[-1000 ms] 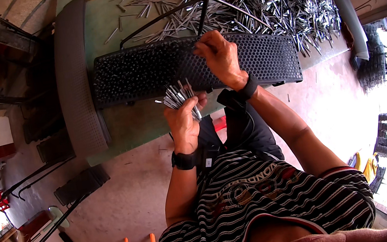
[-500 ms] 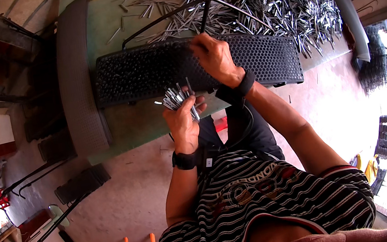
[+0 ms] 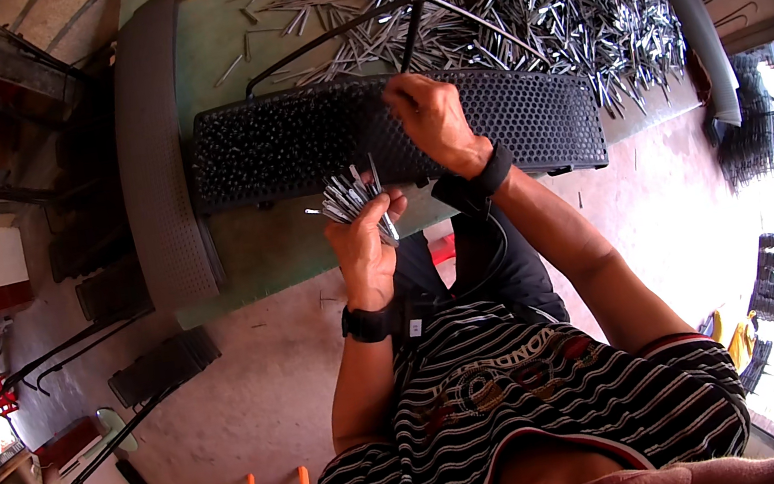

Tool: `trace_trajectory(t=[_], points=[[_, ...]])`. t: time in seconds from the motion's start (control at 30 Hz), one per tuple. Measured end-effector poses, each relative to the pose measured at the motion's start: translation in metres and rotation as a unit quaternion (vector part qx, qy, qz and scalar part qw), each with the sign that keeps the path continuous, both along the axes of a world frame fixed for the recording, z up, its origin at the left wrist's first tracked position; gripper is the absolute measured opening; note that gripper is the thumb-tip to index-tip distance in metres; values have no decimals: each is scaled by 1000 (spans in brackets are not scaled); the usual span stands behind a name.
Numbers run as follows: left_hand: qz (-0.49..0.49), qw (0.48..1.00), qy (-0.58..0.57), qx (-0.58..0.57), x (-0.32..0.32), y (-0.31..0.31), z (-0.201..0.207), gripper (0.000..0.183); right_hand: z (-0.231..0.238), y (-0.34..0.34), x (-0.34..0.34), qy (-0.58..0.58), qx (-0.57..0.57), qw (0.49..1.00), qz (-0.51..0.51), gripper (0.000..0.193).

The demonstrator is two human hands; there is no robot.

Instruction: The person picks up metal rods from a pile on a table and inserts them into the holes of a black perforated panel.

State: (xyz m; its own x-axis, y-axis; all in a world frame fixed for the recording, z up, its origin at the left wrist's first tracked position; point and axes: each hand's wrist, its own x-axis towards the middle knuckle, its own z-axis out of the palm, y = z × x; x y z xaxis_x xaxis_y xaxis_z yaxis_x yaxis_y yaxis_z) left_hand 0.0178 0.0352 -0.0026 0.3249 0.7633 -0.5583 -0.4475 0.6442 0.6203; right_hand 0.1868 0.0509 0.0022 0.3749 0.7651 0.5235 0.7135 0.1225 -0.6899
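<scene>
Head view. The rack (image 3: 530,123), black and pierced with close rows of holes, lies lengthwise along the near edge of the counter (image 3: 292,247). Its left part is thickly set with small glinting ends, judged to be rods standing in the holes. From right of the right hand to the right end, the holes show open. On that reading, filling runs from the left end to about the middle, and the right part is left to do. The exact boundary is dark and partly behind the right hand; it cannot be fixed.

The left hand (image 3: 364,246) is just off the rack's near edge, fingers closed around a fanned bunch of rods (image 3: 345,198). The right hand (image 3: 437,123) is over the rack's middle, fingers curled and close together; whether they hold a rod cannot be told.

Supply remains large: a heaped pile (image 3: 542,5) of metal rods covers the counter's far right, behind the rack. Loose rods (image 3: 276,18) lie toward the far left corner. A bent black frame (image 3: 324,37) rises behind the rack, and a grey panel (image 3: 162,176) stands along the counter's left edge.
</scene>
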Motion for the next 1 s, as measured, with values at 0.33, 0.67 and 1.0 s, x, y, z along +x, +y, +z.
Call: trace_trajectory(t=[0.33,0.67,1.0], points=[[-44,998,42,15,-3,1,14,25,35,-20,-9,211,-243,940,114,21],[-10,999,4,47,2,-2,1,27,25,-14,-18,233,-23,972,-27,11],[-19,999,37,9,-2,0,6,24,2,-7,-15,123,-27,992,-5,7]])
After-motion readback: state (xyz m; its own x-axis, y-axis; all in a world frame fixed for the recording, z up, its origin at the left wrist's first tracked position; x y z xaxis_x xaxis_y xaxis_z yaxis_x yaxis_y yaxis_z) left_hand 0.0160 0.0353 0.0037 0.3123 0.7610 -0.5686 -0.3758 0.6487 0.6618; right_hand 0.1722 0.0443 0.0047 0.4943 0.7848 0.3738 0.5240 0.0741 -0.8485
